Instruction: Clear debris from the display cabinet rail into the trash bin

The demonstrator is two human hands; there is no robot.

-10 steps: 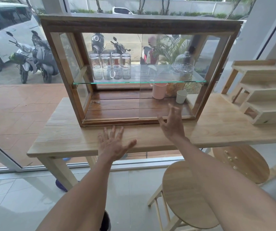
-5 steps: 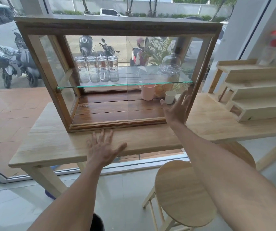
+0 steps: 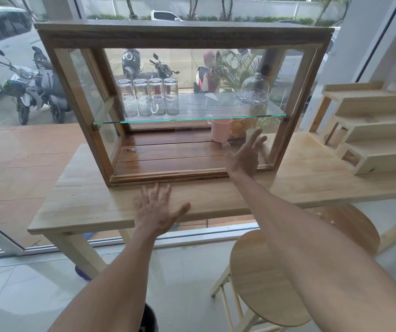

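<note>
A wooden display cabinet (image 3: 182, 35) with glass panes stands on a light wooden table (image 3: 84, 195). Its bottom front rail (image 3: 168, 176) runs along the table; I cannot make out debris on it. My right hand (image 3: 243, 155) is raised with fingers spread against the right part of the cabinet's glass front, holding nothing. My left hand (image 3: 157, 208) lies flat and open on the table just in front of the rail. A dark bin rim (image 3: 149, 319) peeks out below my left forearm at the bottom edge.
Inside the cabinet are several upturned glasses (image 3: 149, 97) and a glass dome (image 3: 253, 88) on a glass shelf, with a pink cup (image 3: 220, 130) below. A stepped wooden rack (image 3: 374, 130) stands at the right. Two round wooden stools (image 3: 264, 279) sit under the table.
My right hand has moved up and to the right, from near the rail to the glass front at the cabinet's right side. My left hand stays on the table. The camera shifted a little.
</note>
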